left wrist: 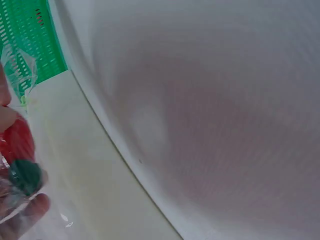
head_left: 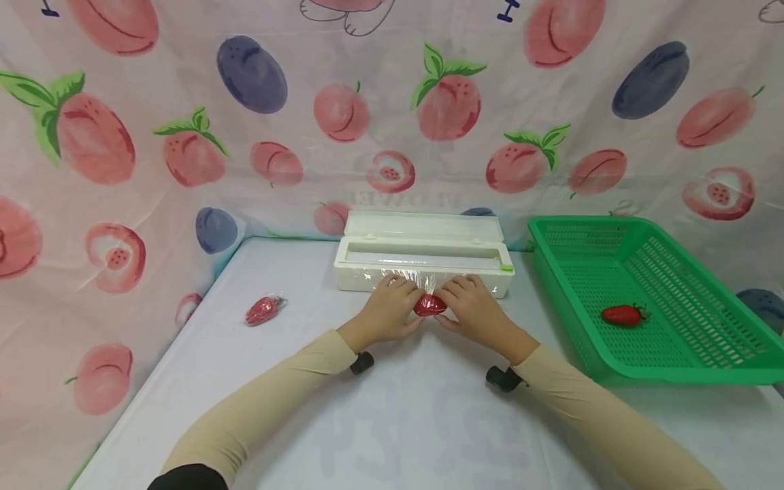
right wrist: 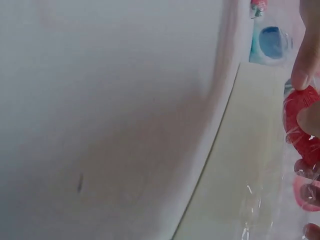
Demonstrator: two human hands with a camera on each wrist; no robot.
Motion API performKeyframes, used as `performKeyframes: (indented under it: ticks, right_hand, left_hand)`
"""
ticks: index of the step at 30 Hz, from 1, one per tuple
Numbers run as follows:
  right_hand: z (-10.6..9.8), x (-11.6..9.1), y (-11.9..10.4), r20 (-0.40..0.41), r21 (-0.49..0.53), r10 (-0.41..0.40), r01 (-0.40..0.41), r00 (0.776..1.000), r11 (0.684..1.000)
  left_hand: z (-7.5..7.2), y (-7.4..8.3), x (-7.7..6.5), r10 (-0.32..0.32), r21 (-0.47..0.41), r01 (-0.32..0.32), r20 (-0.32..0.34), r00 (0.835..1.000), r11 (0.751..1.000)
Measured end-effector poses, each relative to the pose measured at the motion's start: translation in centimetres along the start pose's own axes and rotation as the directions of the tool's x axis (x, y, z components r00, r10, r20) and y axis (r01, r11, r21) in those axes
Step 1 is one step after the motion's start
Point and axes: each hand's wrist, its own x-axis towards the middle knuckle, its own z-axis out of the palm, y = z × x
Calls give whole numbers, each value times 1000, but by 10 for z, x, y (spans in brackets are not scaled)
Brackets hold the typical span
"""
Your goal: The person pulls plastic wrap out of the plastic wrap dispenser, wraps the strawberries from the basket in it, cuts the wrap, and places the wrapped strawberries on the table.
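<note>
In front of the cling film box (head_left: pixel 422 275), both hands hold a red strawberry (head_left: pixel 430 305) in clear plastic film. My left hand (head_left: pixel 390 309) grips its left side and my right hand (head_left: pixel 473 309) grips its right side. The film (head_left: pixel 422 278) stretches up from the strawberry to the box. In the left wrist view the strawberry (left wrist: pixel 18 140) shows a dark green end under the film. Fingers pinch the filmed strawberry (right wrist: pixel 295 112) at the edge of the right wrist view.
The white box stands with its lid (head_left: pixel 422 226) raised at the back. A film-wrapped strawberry (head_left: pixel 263 310) lies on the white tabletop (head_left: pixel 392 422) at left. At right stands a green basket (head_left: pixel 566 320) with a single strawberry (head_left: pixel 623 314) inside. A fruit-print cloth hangs behind.
</note>
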Motion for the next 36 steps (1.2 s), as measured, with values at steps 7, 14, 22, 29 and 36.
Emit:
performKeyframes:
  ticks: [7,14,22,29,36]
  right_hand:
    - [6,1,4,63,161,125,-134,990,978]
    - [7,0,7,118,246,178,-202,977,948]
    - [7,1,7,188,283,204,-252,961,926]
    - [9,2,6,251,340,227,-306,941,889]
    - [17,4,7,288,357,229,-326,930,875]
  left_hand:
    - [-2,2,0,-57,58,60,-61,997,996]
    - [-4,5,3,-75,48,77,-45,996,996]
    - [-3,4,5,-120,-44,122,60,991,992]
    - [3,2,7,-96,-55,105,145,985,993]
    - [9,2,11,-76,-18,79,157,985,997]
